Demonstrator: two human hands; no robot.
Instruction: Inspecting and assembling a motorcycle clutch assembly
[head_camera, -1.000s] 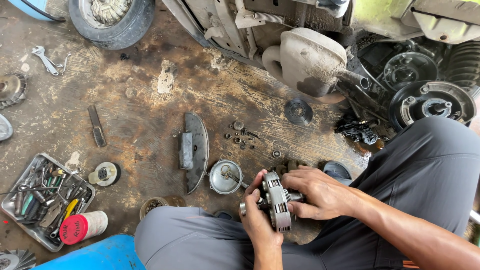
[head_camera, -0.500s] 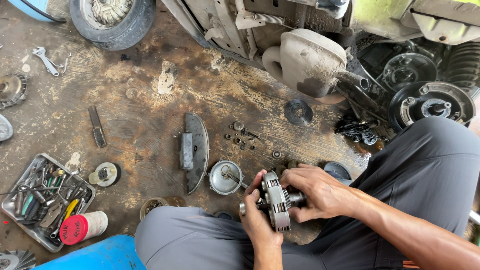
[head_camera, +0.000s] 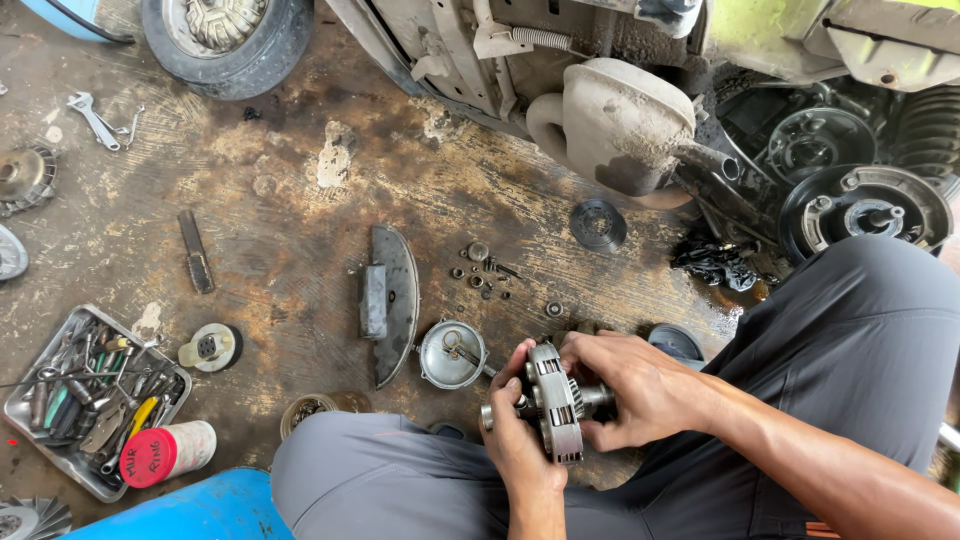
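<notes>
The floor (head_camera: 270, 230) was stained, oily concrete, strewn with parts beside a stripped scooter. Low over the person's lap, near the floor's bottom edge, both hands held a round metal clutch part (head_camera: 553, 402) on a short shaft, its disc standing on edge. The left hand (head_camera: 515, 440) was clenched around the disc's near side from below; the right hand (head_camera: 630, 385) was wrapped over the shaft end, grasping it. The part looked heavy, rigid and greasy, so likely slippery; the toothed rim and the shaft seemed the surest places to take hold. Just left of it on the floor lay a small round metal cap (head_camera: 452, 354), then a curved dark plate (head_camera: 392, 300), with loose bolts (head_camera: 482, 268) above. Towards the floor's left edge sat a tray of tools (head_camera: 88, 400) and a red-lidded can (head_camera: 168, 452).
</notes>
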